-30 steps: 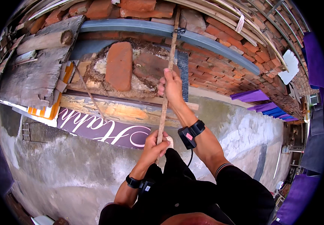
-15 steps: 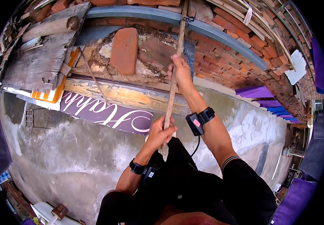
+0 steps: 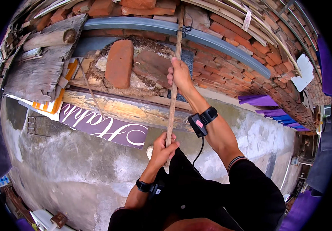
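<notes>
A long, thin wooden stick runs away from me, its far part crossing over a grey metal bar. My left hand is closed round its near end. Farther up, my right hand grips the same stick, fingers curled about it. Dark wire loops round the stick where it meets the bar. Left of my right hand, a red brick lies on a rough ledge of crumbling mortar. What the stick's far tip touches I cannot tell.
Stacked red bricks rise beyond the bar. At left, weathered boards and a short log are piled up. A purple printed panel lies below a peeling wooden beam. Purple cloth hangs at right over concrete floor.
Both hands keep their hold on the stick. In the picture, the stick, the bar and the brick have shifted slightly left, and the brick sits lower. A white shoe now shows beside my left hand.
</notes>
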Demonstrator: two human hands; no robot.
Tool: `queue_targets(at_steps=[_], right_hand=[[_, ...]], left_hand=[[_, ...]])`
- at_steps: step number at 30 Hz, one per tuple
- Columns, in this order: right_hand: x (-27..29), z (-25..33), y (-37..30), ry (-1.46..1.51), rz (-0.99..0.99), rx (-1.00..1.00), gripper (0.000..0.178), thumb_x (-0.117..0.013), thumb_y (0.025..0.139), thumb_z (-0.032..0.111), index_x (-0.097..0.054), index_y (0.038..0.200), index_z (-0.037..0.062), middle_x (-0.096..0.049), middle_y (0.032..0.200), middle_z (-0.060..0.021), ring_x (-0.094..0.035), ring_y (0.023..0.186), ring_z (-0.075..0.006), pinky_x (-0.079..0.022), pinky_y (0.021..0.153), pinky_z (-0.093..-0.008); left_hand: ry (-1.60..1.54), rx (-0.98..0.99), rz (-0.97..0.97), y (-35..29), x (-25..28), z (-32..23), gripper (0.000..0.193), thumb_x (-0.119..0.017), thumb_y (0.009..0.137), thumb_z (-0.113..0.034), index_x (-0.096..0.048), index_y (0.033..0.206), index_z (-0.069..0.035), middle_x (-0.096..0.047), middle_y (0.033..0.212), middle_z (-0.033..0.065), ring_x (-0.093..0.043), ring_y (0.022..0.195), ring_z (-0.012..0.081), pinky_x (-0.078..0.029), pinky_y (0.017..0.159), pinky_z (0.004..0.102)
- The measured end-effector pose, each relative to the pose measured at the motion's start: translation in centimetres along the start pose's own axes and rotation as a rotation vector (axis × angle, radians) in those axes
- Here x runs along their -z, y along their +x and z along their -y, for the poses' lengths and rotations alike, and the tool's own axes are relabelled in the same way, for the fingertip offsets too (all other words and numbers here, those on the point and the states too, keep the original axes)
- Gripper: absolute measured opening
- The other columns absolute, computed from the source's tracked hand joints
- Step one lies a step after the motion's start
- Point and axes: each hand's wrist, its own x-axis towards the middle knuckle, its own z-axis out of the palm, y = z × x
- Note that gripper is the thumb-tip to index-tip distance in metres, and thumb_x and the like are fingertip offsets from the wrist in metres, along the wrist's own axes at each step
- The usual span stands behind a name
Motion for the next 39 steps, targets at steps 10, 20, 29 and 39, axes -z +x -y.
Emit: queue_targets(at_steps=[10, 20, 29, 39], right_hand=[[-0.2, 0.1, -1.3, -0.116, -0.003, 0.050, 0.029, -0.044, 0.096, 0.030, -0.041, 0.101, 0.0015, -0.044, 0.066, -0.0030, -0.045, 0.045, -0.0123, -0.038, 0.037, -0.0285], [-1.7, -1.0, -3.3, -0.203, -0.050, 0.085, 0.028, -0.044, 0.096, 0.032, -0.039, 0.096, 0.0040, -0.044, 0.068, -0.0033, -0.045, 0.047, -0.0122, -0.038, 0.038, -0.0284], [-3.7, -1.6, -3.3, -0.062, -0.117, 0.041, 0.030, -0.045, 0.096, 0.033, -0.039, 0.097, 0.0034, -0.044, 0.068, -0.0029, -0.046, 0.048, -0.0133, -0.038, 0.040, -0.0293], [6.3, -2.2, -0.2, -0.347, -0.249, 0.254, 0.029, -0.051, 0.092, 0.027, -0.059, 0.099, 0.0006, -0.061, 0.073, -0.0070, -0.057, 0.059, -0.0120, -0.047, 0.051, -0.0276]], left_hand=[[0.000, -0.008, 0.033, -1.0, -0.2, 0.3, 0.024, -0.058, 0.078, 0.006, -0.046, 0.097, 0.000, -0.046, 0.063, 0.0009, -0.040, 0.040, 0.0057, -0.028, 0.036, 0.0205], [0.013, 0.032, 0.009, -3.5, 1.6, 0.0, 0.023, -0.057, 0.078, 0.007, -0.047, 0.097, 0.000, -0.047, 0.062, 0.0007, -0.039, 0.040, 0.0055, -0.028, 0.037, 0.0206], [0.018, 0.054, 0.000, -4.3, 3.6, -2.0, 0.022, -0.058, 0.078, 0.005, -0.048, 0.098, 0.002, -0.049, 0.067, 0.0011, -0.039, 0.041, 0.0050, -0.029, 0.036, 0.0209], [0.009, 0.122, 0.049, -4.1, 2.7, -1.7, 0.024, -0.059, 0.077, 0.006, -0.048, 0.098, 0.001, -0.048, 0.066, 0.0012, -0.042, 0.042, 0.0058, -0.031, 0.038, 0.0207]])
